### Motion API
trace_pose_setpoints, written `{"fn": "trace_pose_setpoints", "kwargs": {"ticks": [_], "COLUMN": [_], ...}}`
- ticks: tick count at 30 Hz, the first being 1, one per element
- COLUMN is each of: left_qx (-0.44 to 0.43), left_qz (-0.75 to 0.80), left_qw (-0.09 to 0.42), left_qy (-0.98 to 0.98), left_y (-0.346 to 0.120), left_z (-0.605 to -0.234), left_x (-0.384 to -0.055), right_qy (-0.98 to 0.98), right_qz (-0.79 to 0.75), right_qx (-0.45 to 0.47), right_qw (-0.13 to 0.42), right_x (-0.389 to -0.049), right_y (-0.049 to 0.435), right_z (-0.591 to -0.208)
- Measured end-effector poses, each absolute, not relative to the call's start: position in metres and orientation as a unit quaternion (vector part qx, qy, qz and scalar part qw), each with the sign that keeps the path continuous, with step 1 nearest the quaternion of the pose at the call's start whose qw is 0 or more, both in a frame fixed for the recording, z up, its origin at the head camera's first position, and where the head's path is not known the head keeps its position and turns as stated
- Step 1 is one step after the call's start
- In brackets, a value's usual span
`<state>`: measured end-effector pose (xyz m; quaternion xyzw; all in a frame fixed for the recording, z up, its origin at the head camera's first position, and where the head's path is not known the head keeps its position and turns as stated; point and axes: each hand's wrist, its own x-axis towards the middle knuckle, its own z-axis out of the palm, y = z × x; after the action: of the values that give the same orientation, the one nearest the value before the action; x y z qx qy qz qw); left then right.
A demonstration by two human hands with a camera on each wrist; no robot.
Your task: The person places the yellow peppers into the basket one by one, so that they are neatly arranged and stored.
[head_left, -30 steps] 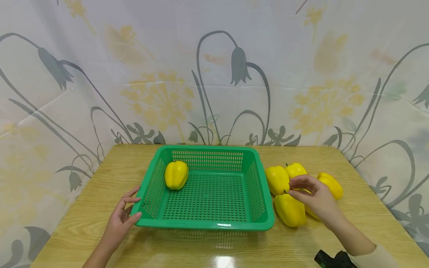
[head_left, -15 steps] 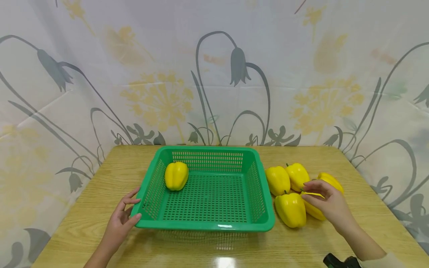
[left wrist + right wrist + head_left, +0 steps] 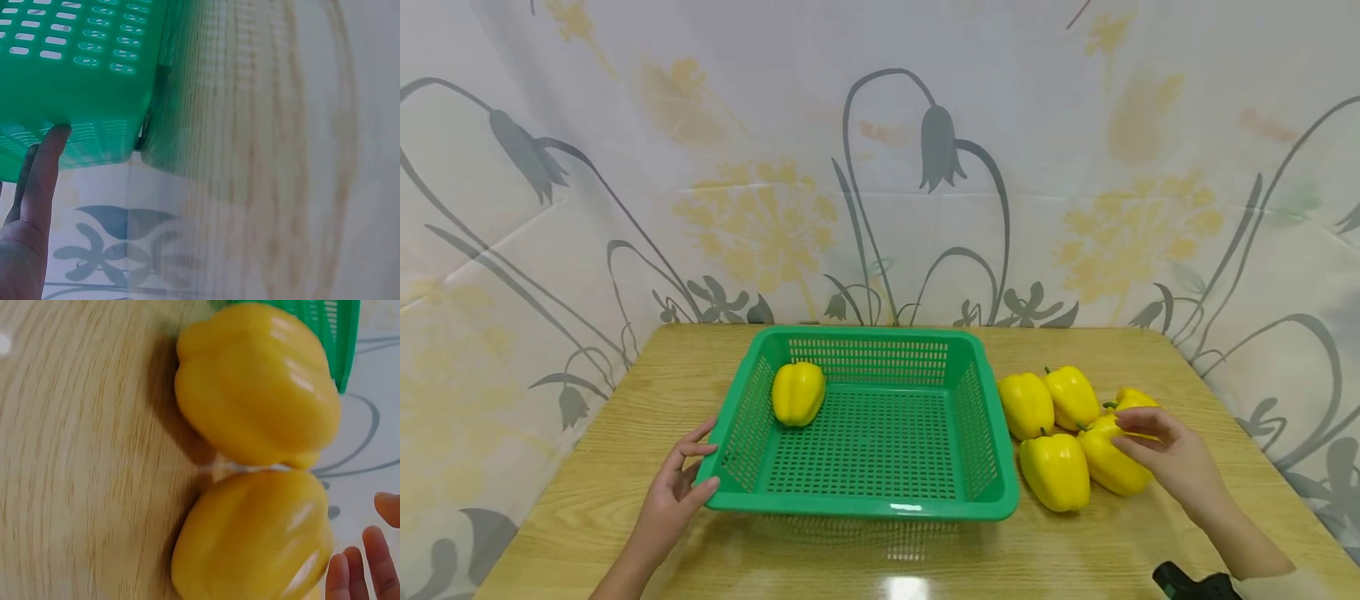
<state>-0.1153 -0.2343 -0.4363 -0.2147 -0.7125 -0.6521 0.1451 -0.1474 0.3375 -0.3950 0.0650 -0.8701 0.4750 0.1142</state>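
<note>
A green plastic basket (image 3: 865,505) sits on the wooden table with one yellow bell pepper (image 3: 798,394) inside at its left. My left hand (image 3: 672,492) touches the basket's left rim near the front corner; its fingers lie fairly straight against the basket wall (image 3: 81,94) in the left wrist view. Right of the basket, several yellow bell peppers lie grouped, including a front one (image 3: 1055,472) and one beside it (image 3: 1116,458). Over the right end of this group hovers my right hand (image 3: 1180,458), thumb and fingers apart, holding nothing. It partly hides the rearmost right pepper (image 3: 1131,400).
A patterned cloth (image 3: 880,208) with grey flowers hangs behind and beside the wooden table (image 3: 820,567). At the lower right, a black device (image 3: 1195,583) is near my right wrist and sleeve.
My right hand has moved rightward over the peppers, from near the left ones to the right end of the group, uncovering the middle ones. My left hand has stayed at the basket.
</note>
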Motion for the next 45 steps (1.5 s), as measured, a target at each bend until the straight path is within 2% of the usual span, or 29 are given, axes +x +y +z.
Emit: {"fn": "trace_pose_setpoints", "kwargs": {"ticks": [5, 17, 24, 30, 35, 40, 45], "left_qx": [-0.217, -0.217, -0.216, -0.211, -0.21, -0.211, -0.208], "left_qz": [-0.656, -0.653, -0.651, -0.65, -0.647, -0.647, -0.648], "left_qw": [0.144, 0.15, 0.148, 0.142, 0.136, 0.135, 0.134], "left_qy": [-0.709, -0.71, -0.712, -0.716, -0.72, -0.72, -0.72], "left_y": [-0.233, -0.232, -0.233, -0.234, -0.235, -0.234, -0.234], "left_z": [-0.436, -0.437, -0.437, -0.436, -0.437, -0.436, -0.435], "left_x": [-0.115, -0.114, -0.114, -0.115, -0.115, -0.115, -0.114], "right_qy": [-0.883, -0.899, -0.921, -0.926, -0.926, -0.925, -0.914], "right_qz": [0.452, 0.41, 0.383, 0.369, 0.374, 0.378, 0.401], "right_qx": [0.051, 0.024, 0.014, 0.008, 0.031, 0.009, 0.01], "right_qw": [0.112, 0.15, 0.075, 0.079, 0.042, 0.025, -0.057], "right_x": [-0.152, -0.164, -0.17, -0.173, -0.177, -0.179, -0.181], "right_y": [0.351, 0.379, 0.39, 0.395, 0.399, 0.404, 0.411], "right_z": [-0.394, -0.404, -0.411, -0.41, -0.407, -0.408, -0.41]}}
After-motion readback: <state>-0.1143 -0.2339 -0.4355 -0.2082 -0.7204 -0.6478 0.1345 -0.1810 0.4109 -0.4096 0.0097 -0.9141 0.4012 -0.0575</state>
